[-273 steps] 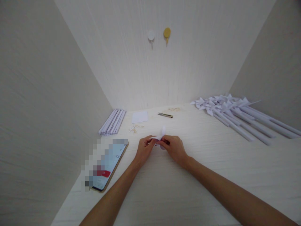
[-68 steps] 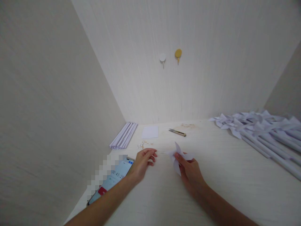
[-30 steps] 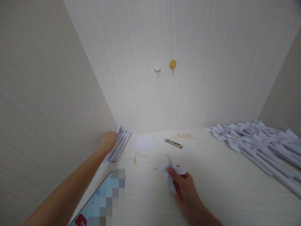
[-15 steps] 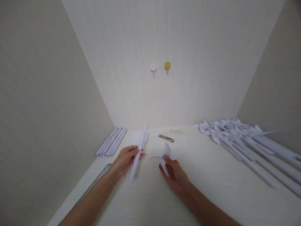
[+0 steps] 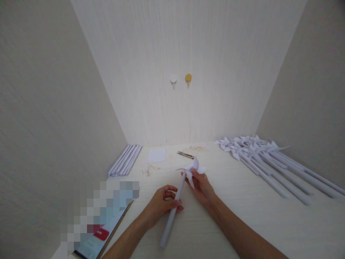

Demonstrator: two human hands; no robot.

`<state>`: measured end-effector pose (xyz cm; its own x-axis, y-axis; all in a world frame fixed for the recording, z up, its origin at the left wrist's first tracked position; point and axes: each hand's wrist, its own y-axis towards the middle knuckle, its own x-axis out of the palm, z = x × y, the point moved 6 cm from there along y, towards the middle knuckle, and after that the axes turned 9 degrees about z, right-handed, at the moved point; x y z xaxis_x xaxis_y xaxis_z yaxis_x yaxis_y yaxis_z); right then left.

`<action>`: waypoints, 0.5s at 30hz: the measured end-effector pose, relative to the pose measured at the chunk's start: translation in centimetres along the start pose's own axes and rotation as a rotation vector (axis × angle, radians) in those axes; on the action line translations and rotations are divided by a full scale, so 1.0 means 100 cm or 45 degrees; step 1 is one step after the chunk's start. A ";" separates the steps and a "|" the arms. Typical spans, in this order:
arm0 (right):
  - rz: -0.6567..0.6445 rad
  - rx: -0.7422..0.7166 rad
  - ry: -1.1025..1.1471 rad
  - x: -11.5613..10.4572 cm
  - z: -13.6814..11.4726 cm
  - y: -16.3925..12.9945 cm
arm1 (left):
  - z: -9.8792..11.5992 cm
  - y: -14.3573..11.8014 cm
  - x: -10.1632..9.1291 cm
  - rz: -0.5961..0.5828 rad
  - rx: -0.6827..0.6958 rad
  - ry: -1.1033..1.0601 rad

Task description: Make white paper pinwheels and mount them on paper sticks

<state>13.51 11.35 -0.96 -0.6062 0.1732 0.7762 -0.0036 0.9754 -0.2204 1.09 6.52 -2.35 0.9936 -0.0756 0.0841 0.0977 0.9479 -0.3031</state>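
My left hand (image 5: 167, 203) is closed around a rolled white paper stick (image 5: 172, 216), which slants up and to the right. In my right hand (image 5: 201, 185) is a white paper pinwheel (image 5: 192, 169) with curled blades, pinched near its centre. The stick's upper end meets the pinwheel's near side. Whether the two are joined cannot be made out. Beyond the pinwheel lie small thread snips (image 5: 185, 155) with pointed blades.
Rolled paper sticks (image 5: 125, 160) lie stacked at the left, near a white paper square (image 5: 156, 155). Small cotton-tipped pieces (image 5: 150, 169) are scattered before it. Finished-looking pinwheels on sticks (image 5: 258, 154) pile up at the right. A partly blurred phone (image 5: 107, 223) lies by my left arm.
My left hand has brought the stick right and nearer to me, its top now against the pinwheel. My right hand has shifted slightly right. The cotton-tipped pieces and more of the phone now show.
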 end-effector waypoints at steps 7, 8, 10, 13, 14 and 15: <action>-0.085 0.010 -0.143 0.006 0.006 -0.007 | 0.001 0.000 0.005 -0.042 -0.011 -0.023; -0.103 0.013 -0.167 0.007 0.008 -0.008 | 0.002 0.000 0.006 -0.046 -0.007 -0.036; -0.185 0.025 -0.233 0.011 0.012 -0.012 | 0.003 0.000 0.007 -0.064 0.007 -0.077; -0.364 0.077 -0.376 0.019 0.022 -0.020 | 0.005 0.000 0.008 -0.055 0.017 -0.139; -0.411 0.088 -0.408 0.021 0.024 -0.022 | 0.006 0.000 0.008 -0.046 0.016 -0.144; -0.446 0.095 -0.429 0.023 0.026 -0.024 | 0.007 0.000 0.008 -0.043 0.007 -0.143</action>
<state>10.03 9.06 -0.19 -0.7818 -0.2296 0.5797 -0.3030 0.9525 -0.0313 1.83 6.67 -1.64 0.9770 -0.0727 0.2005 0.1306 0.9471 -0.2932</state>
